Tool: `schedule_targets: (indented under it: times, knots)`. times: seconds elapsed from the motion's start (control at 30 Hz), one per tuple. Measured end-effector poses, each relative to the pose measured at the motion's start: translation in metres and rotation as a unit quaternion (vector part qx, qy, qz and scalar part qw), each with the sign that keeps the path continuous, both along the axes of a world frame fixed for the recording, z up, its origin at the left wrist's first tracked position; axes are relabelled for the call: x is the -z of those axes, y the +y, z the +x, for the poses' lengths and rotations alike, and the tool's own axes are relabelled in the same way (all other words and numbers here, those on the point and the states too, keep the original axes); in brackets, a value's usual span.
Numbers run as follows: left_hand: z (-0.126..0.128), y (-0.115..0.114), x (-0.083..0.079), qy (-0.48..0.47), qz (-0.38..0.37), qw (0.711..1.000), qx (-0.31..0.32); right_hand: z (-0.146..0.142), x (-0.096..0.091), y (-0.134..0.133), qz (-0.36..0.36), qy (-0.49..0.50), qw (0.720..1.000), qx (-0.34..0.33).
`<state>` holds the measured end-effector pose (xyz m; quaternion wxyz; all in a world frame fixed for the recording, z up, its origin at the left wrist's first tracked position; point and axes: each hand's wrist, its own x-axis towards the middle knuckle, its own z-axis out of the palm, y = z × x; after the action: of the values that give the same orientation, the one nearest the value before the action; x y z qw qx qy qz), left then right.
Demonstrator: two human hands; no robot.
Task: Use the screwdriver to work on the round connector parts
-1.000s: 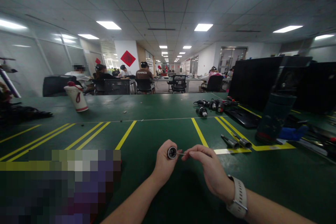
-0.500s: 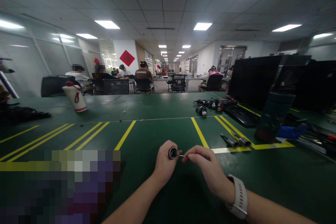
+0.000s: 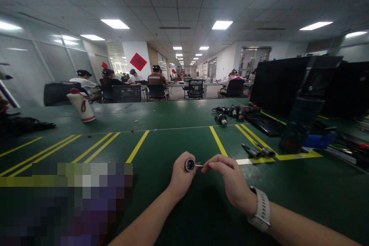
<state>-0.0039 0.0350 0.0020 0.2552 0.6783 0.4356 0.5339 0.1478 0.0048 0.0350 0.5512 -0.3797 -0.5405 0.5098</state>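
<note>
My left hand (image 3: 181,177) is closed around a small round metal connector (image 3: 189,165), its open end facing me, held just above the green table (image 3: 173,138). My right hand (image 3: 230,184), with a white watch on the wrist, pinches a thin metal pin or tool (image 3: 199,165) whose tip meets the connector's right side. Both hands are at the table's near middle.
Two metal cylinders (image 3: 258,150) lie right of my hands by yellow lines. A pile of dark connectors (image 3: 230,113) lies further back. A dark cylinder (image 3: 301,125) and black monitors (image 3: 276,84) stand at right. A white bottle (image 3: 80,106) stands at back left. People sit at desks beyond.
The view has tilted down slightly, and my hands sit a little higher in the picture. Both hands keep the same hold on the connector and the thin pin.
</note>
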Motion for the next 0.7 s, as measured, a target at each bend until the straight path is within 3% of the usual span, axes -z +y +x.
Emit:
schedule_targets:
  times: [0.17, 0.5, 0.7]
  knots:
    - [0.0003, -0.0005, 0.0010, 0.018, 0.012, 1.000, -0.009, 0.0007, -0.0025, -0.0049, 0.040, -0.078, 0.996, -0.005]
    - [0.0004, -0.0013, 0.0007, -0.009, 0.001, 1.000, 0.024, -0.0020, 0.0005, -0.0006, -0.036, 0.028, 0.999, -0.008]
    - [-0.0001, -0.0005, 0.0016, 0.004, 0.000, 1.000, -0.001, -0.0011, -0.0018, -0.0028, 0.010, -0.011, 1.000, 0.011]
